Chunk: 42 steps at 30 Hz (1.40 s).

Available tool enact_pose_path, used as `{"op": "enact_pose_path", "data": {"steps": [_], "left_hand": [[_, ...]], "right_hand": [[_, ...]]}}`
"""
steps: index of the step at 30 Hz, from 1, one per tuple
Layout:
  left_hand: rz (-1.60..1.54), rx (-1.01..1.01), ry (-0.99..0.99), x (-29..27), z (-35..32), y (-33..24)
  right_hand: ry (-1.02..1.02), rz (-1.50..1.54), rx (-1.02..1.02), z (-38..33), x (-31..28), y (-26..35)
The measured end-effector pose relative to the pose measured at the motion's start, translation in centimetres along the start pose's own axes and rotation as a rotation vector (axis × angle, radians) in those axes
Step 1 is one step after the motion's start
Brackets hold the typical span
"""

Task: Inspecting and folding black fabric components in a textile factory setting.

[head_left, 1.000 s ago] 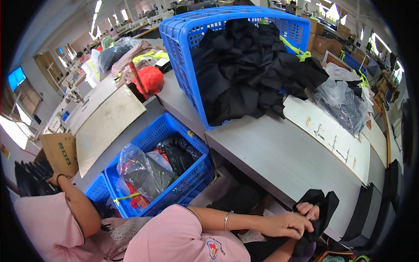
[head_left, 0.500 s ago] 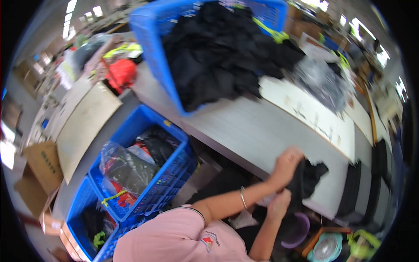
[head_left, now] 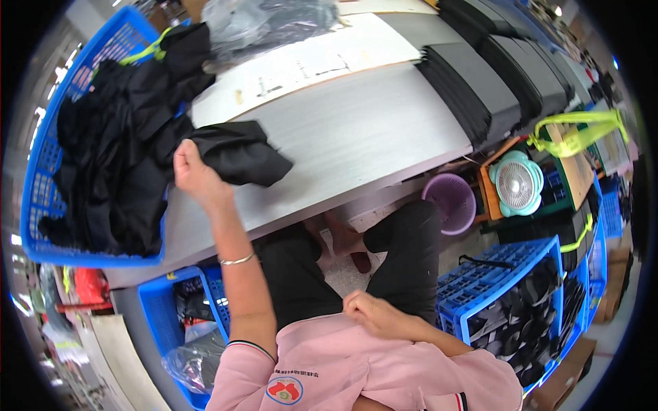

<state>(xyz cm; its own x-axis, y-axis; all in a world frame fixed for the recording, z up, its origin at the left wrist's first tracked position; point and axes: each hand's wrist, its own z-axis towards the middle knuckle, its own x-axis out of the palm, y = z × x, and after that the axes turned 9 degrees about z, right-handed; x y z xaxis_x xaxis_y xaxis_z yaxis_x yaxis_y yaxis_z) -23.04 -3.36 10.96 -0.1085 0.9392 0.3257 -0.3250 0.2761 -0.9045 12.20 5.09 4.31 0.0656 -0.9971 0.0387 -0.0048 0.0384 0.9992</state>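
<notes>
My left hand [head_left: 197,172] is closed on a piece of black fabric [head_left: 241,152], which stretches to the right over the grey table. That hand is beside a blue crate [head_left: 41,195], close to a heap of black fabric [head_left: 123,147] piled in and over it. Whether the held piece is separate from the heap, I cannot tell. Over my lap, at the hem of the pink shirt, my right hand [head_left: 375,314] has its fingers curled in; what they hold, if anything, is hidden.
Stacks of black-and-grey folded pieces [head_left: 473,89] line the right of the table [head_left: 329,144], behind which lies a white board [head_left: 308,61]. Below stand a purple bin [head_left: 450,203], a turquoise fan [head_left: 515,183] and blue crates [head_left: 504,274] of black pieces.
The view has swung right. Both hands were together at black fabric by the table edge; now my left hand is at the crate with fabric, and my right hand has dropped to my lap.
</notes>
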Motion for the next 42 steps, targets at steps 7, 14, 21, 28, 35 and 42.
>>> {"op": "enact_pose_path", "data": {"steps": [7, 14, 21, 28, 35, 42], "left_hand": [[0.470, 0.306, 0.627, 3.7, -14.7, -2.9], [0.183, -0.025, 0.863, 4.0, -19.1, -3.7], [0.340, -0.033, 0.655, 3.6, -19.2, 0.2], [0.195, -0.206, 0.883, 2.8, -18.7, 0.5], [0.313, -0.121, 1.494, -1.2, -23.9, 2.6], [0.412, 0.108, 1.458, -1.6, -24.9, 5.9]], "right_hand": [[-0.943, -0.485, -0.381, 7.2, -6.5, 2.5], [-1.086, -0.416, -0.343, 7.5, -6.5, 0.9], [-0.536, 0.813, -0.275, 3.4, -8.9, -1.1], [-0.344, 1.023, -0.251, 1.0, -7.1, 1.9], [-0.961, 0.042, -0.359, 1.2, -11.0, -1.6], [-1.172, -0.185, -0.532, 6.9, -5.8, -5.8]]}}
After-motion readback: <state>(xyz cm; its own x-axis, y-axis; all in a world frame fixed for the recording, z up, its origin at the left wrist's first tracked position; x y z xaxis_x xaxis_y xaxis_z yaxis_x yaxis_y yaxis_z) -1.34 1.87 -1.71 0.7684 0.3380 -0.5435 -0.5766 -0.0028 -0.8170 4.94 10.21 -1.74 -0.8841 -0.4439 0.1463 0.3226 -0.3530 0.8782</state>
